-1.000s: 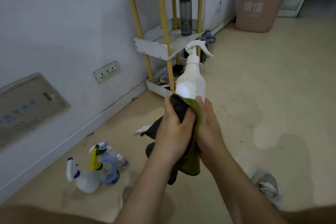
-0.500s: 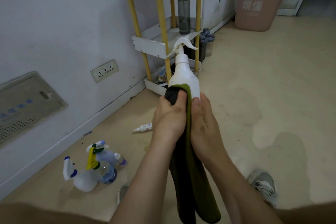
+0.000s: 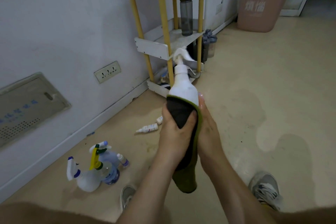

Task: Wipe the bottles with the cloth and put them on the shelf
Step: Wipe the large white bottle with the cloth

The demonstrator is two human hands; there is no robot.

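- White spray bottle [image 3: 183, 87]: held in the air before the person, with its nozzle tilted away toward the shelf [image 3: 152, 47]. Its lower body is wrapped in the cloth [image 3: 179, 112].
- Left hand [image 3: 174, 132]: fingers and thumb are curled round the cloth, pressing it against the bottle's body.
- Right hand [image 3: 209, 129]: clasps the bottle's lower part from the opposite side, with one digit laid up along the bare plastic. The other fingers are hidden.
- Handling (judged): the bottle is rigid smooth plastic, probably light and likely slick where damp. The broad body gives the surest hold, while the narrow neck and trigger look like the weaker parts. The cloth is soft and limp, and its tail hangs free below the hands.
- Shelf: a grey water bottle [image 3: 186, 12] stands on the middle tier.
- Floor: a cluster of spray bottles [image 3: 94, 171] stands near the wall and a small bottle [image 3: 148, 127] lies on its side, none of them shelved yet.
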